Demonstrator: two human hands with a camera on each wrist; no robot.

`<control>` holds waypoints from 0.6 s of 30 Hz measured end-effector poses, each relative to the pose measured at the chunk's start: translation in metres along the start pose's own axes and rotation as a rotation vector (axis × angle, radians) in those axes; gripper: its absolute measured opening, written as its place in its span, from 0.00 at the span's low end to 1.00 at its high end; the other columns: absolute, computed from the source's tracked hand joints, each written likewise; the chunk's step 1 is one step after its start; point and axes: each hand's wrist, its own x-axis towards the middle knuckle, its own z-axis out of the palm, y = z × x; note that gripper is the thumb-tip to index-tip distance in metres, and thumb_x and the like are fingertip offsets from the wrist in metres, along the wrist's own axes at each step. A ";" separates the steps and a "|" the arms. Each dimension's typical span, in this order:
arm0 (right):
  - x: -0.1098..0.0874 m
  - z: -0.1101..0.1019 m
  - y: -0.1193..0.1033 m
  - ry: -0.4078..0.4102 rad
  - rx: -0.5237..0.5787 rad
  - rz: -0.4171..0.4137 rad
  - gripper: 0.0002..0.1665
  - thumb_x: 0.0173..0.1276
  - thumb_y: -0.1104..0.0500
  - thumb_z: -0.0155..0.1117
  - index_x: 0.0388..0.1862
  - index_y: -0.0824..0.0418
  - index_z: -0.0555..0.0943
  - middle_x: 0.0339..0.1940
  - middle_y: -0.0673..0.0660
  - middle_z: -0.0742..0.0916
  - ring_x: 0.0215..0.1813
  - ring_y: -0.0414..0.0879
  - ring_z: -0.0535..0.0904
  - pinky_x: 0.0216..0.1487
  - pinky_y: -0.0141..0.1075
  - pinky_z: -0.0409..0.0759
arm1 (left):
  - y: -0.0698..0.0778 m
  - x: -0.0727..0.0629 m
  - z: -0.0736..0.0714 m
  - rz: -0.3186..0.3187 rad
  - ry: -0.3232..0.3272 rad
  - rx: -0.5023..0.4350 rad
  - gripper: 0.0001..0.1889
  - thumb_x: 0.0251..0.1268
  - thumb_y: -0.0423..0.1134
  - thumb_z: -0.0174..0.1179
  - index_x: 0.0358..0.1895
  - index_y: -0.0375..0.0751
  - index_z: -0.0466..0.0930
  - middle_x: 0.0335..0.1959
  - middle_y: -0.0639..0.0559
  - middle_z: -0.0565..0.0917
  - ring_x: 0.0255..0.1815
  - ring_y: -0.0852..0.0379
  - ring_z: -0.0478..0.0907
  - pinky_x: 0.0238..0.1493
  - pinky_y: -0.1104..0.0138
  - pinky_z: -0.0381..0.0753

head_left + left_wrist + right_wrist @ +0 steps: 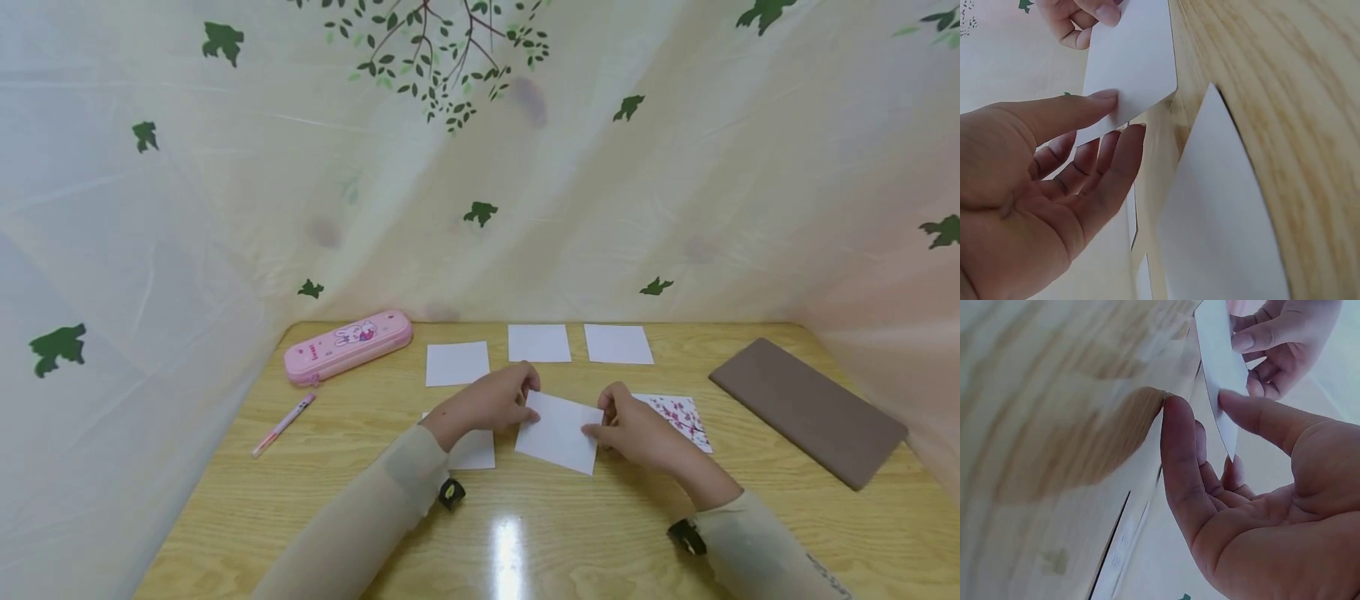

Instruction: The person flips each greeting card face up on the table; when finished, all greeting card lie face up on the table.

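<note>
Between both hands a white square card point(557, 433) is held tilted just above the table. My left hand point(498, 398) pinches its left edge, thumb on the face and fingers behind, as the left wrist view shows with the card point(1132, 62). At the opposite edge my right hand point(636, 425) pinches it the same way; in the right wrist view the thumb point(1260, 419) lies on the card's face. Partly under my left forearm lies another white card point(474, 450). Beside my right hand is a card with pink blossom branches point(678, 417), partly covered by that hand.
White cards lie at the back: one at left point(457, 364), one in the middle point(539, 343), one at right point(618, 344). A pink pencil case point(348, 346) and a pen point(284, 425) are on the left. A brown flat board point(808, 412) lies at right.
</note>
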 end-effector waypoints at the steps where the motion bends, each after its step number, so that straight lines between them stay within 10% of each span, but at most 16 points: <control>1: 0.000 0.000 0.000 0.000 0.013 0.001 0.23 0.78 0.59 0.68 0.55 0.68 0.65 0.40 0.60 0.80 0.34 0.47 0.82 0.32 0.38 0.82 | -0.001 0.000 0.000 -0.004 0.008 -0.016 0.19 0.71 0.39 0.72 0.58 0.42 0.74 0.46 0.52 0.78 0.41 0.60 0.75 0.44 0.69 0.77; 18: 0.003 0.000 -0.006 0.086 0.142 -0.043 0.16 0.82 0.63 0.61 0.56 0.69 0.66 0.46 0.66 0.82 0.42 0.49 0.85 0.40 0.40 0.92 | 0.001 -0.007 -0.005 -0.018 0.111 -0.140 0.15 0.73 0.37 0.70 0.57 0.42 0.79 0.50 0.49 0.84 0.41 0.59 0.82 0.42 0.67 0.83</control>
